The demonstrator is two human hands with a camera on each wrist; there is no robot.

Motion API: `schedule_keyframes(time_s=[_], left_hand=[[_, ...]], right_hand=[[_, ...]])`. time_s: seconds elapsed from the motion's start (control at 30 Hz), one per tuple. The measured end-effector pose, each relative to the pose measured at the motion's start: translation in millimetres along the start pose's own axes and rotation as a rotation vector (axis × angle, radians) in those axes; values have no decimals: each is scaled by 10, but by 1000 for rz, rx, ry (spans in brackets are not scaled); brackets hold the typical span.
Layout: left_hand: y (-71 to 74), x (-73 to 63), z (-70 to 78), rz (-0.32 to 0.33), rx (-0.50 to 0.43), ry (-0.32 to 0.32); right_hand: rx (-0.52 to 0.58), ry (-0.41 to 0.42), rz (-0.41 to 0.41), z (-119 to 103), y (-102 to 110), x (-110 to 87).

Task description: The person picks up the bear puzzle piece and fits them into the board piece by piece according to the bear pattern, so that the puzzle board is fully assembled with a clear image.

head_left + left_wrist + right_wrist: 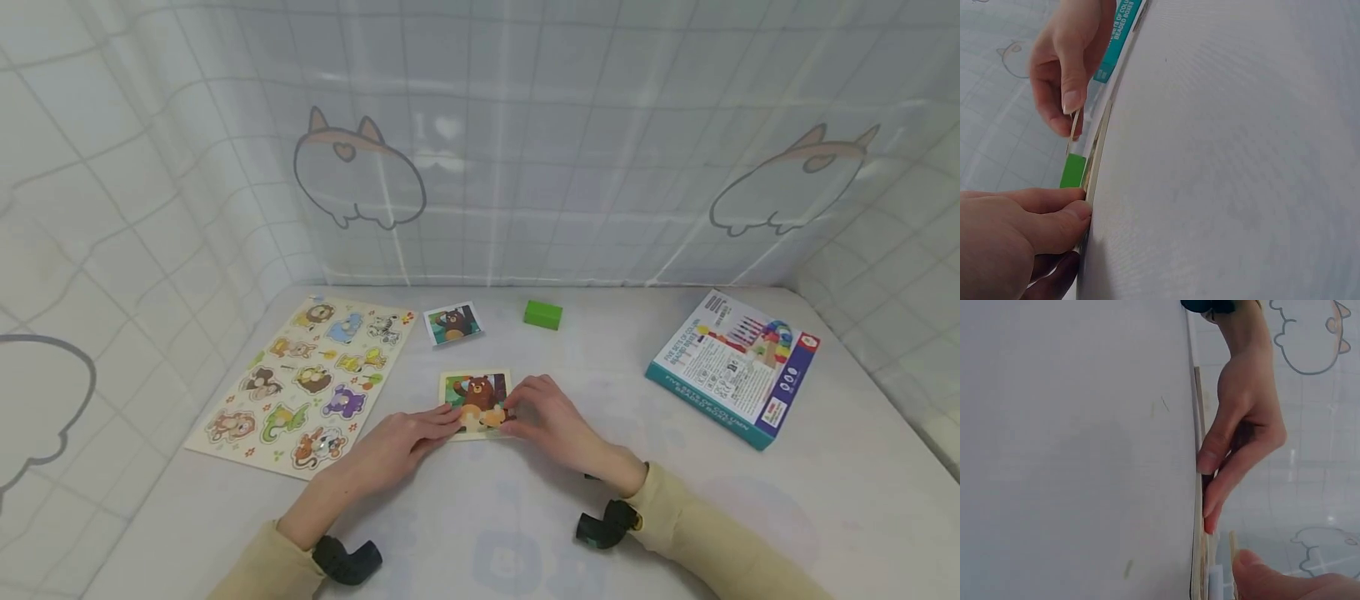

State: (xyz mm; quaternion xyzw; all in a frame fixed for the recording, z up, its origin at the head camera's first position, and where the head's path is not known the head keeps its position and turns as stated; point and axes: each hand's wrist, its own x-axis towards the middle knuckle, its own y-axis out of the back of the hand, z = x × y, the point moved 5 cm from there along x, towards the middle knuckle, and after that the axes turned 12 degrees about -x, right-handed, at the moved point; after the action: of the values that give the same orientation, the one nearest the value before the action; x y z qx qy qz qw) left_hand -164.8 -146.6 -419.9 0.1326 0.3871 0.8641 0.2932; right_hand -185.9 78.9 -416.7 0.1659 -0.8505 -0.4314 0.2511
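Note:
A small bear picture puzzle (480,387) with a pale wooden rim lies flat on the table in the head view. My left hand (397,446) rests at its lower left, with extended fingers on the picture and the thumb by the edge. Over the lower right of the picture, my right hand (558,429) pinches a thin puzzle piece (493,417) with orange on it. In the left wrist view that piece (1074,130) is tilted, seen edge-on above the board. Fingers hide parts of the picture on both sides.
A small bear picture card (453,323) lies behind the puzzle, and a green block (543,315) is to its right. An animal puzzle board (258,460) spans the left side. On the right lies a teal-edged box (735,367). A patterned curtain (517,167) hangs behind the table.

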Motion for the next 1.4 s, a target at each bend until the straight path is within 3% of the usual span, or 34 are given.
schedule_keyframes(time_s=[0.33, 0.7, 1.2, 1.4], left_hand=[[-10, 14, -7, -14, 13, -9], [5, 30, 6, -8, 9, -6], [2, -4, -14, 60, -10, 5], [-30, -14, -12, 39, 14, 15]], right_hand=[[17, -19, -17, -82, -181, 170], [-10, -25, -23, -116, -207, 166], [-30, -9, -10, -105, -262, 182], [-38, 7, 7, -103, -268, 176]])
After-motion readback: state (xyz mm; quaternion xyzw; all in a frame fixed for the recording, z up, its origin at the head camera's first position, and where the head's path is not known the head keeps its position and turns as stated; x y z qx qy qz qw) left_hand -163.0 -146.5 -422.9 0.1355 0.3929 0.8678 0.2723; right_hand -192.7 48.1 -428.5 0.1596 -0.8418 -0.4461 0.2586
